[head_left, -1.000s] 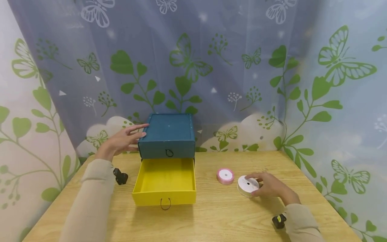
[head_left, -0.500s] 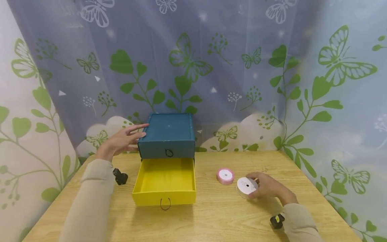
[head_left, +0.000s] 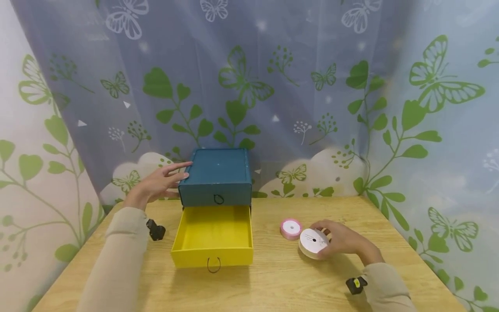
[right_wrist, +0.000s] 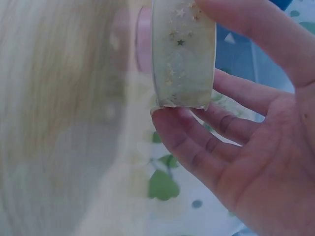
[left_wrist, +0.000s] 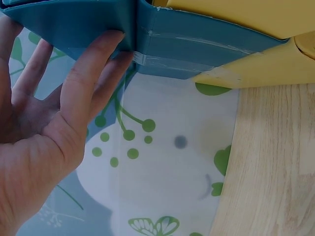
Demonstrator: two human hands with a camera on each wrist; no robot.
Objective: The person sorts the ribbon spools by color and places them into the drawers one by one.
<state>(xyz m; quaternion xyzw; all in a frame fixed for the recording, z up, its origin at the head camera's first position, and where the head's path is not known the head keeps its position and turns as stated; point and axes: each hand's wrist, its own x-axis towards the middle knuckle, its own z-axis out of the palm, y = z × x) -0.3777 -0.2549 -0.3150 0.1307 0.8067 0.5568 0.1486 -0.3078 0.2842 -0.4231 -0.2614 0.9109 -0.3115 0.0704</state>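
Note:
Between the thumb and fingers of my right hand is a white ribbon spool, its flat label face up and slightly tilted. In the right wrist view the ribbon spool shows pale ribbon with small gold stars. Just left of it lies a pink ribbon spool on the table. My left hand rests against the left side of a blue drawer box, fingers fairly straight on its edge. Below the blue front, a yellow drawer with a black loop handle is pulled out, nothing inside it.
The wooden table carries everything. A patterned curtain with butterflies and leaves hangs behind and at both sides. Black wrist cameras sit by the left sleeve and the right sleeve.
My right hand has moved the white ribbon spool a little leftward, closer to the pink spool, and tilted it. My left hand stays on the blue drawer box.

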